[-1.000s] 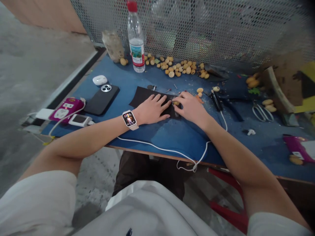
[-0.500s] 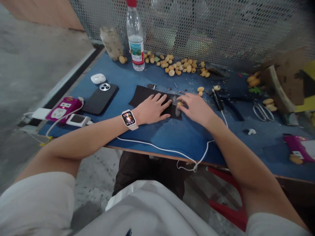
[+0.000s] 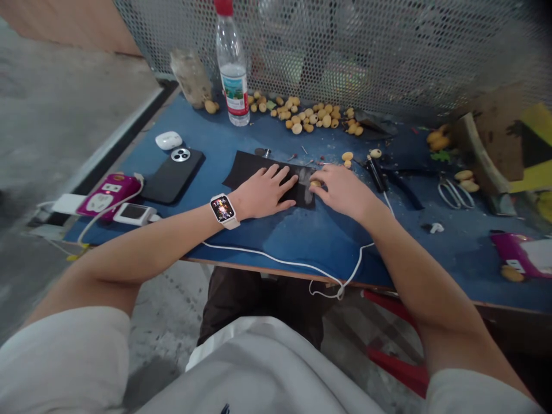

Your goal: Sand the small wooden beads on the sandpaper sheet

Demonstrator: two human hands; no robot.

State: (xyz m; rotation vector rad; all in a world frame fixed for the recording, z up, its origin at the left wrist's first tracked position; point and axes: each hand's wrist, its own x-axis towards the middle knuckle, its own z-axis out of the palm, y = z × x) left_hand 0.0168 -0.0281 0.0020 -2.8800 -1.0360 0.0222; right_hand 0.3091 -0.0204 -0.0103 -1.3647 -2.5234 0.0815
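Observation:
A sheet of black sandpaper (image 3: 239, 169) with pale dusty streaks near its right end lies on the blue tabletop. My left hand (image 3: 266, 192) rests flat on it, fingers spread, pressing the sheet down and holding nothing. At the sheet's right end, the fingertips of my right hand (image 3: 338, 187) pinch a small yellow gourd (image 3: 316, 183) against or just over the streaks. Most of that gourd is hidden by the fingers. Beyond my right hand sits another small two-lobed gourd (image 3: 347, 156), near a black pen-shaped tool (image 3: 376, 173) with a white cord.
Many small gourds (image 3: 319, 117) lie along the mesh panel (image 3: 328, 52). A water bottle (image 3: 234, 86), phone (image 3: 175, 177), earbud case (image 3: 168, 140) and purple power strip (image 3: 110, 192) stand left. Right are pliers (image 3: 405, 188), scissors (image 3: 456, 194) and a cardboard box (image 3: 495, 138). A white cable (image 3: 259, 252) crosses the front.
My right hand has shifted slightly off the sandpaper's right edge with the gourd, uncovering more of the streaks. My left hand stays flat on the sheet. The whole view has moved a little.

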